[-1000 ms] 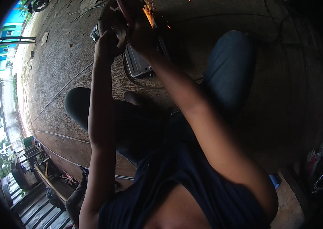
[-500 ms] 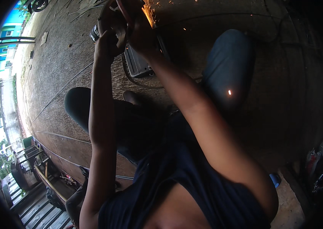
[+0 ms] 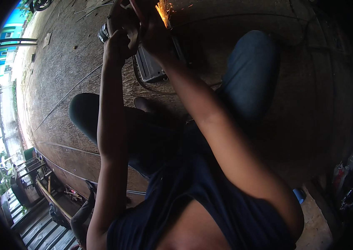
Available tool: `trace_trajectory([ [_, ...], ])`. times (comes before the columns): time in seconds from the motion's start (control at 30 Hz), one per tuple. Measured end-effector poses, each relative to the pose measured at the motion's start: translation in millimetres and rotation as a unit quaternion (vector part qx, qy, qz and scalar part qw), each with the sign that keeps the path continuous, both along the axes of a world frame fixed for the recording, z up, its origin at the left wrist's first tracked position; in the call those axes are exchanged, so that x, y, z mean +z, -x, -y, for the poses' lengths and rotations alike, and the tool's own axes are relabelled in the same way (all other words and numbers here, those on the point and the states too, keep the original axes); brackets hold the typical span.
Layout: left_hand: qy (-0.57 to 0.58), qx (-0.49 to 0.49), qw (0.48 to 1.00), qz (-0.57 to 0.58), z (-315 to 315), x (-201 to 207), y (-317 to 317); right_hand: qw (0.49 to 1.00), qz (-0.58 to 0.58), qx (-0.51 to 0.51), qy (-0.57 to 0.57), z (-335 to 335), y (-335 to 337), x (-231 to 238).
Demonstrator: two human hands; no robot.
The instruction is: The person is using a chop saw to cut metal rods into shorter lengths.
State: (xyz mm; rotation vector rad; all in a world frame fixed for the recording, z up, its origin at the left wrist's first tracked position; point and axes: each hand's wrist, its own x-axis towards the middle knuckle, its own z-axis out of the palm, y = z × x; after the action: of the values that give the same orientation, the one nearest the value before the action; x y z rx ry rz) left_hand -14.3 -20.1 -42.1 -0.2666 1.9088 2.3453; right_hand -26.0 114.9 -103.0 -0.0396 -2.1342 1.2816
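At the top of the head view, a dark power tool that looks like a cut-off saw (image 3: 114,18) runs over a flat black base (image 3: 149,66). Orange sparks (image 3: 165,14) spray up past its right side. My left hand (image 3: 117,46) is closed round the saw's curved handle (image 3: 133,36). Close beside it, my right hand (image 3: 155,39) is in deep shadow against the saw, near a reddish bar (image 3: 138,11). Its fingers look curled, but what they grip is hidden. The cutting point is also hidden from view.
My bent knees (image 3: 251,71) frame the rough ground (image 3: 64,83). A cable (image 3: 151,88) curls round the base. Thin rods (image 3: 68,98) lie on the left. A metal rack (image 3: 30,171) stands at lower left, and plastic-wrapped clutter (image 3: 343,179) lies at lower right.
Both hands stay on the saw, almost unmoved. The sparks keep spraying in a slightly different shape. A bright spark over my right knee is gone.
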Motion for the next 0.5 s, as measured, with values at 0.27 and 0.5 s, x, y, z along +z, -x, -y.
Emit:
trace_trajectory([
  [0.27,-0.034,-0.002,0.999,0.016,9.1,-10.4,5.4,0.999,-0.05,-0.004,0.006,0.7,6.0,-4.0],
  [0.5,0.005,-0.014,1.0,-0.001,12.5,-16.6,8.9,1.0,-0.016,0.008,0.02,0.9,-0.2,-3.0],
])
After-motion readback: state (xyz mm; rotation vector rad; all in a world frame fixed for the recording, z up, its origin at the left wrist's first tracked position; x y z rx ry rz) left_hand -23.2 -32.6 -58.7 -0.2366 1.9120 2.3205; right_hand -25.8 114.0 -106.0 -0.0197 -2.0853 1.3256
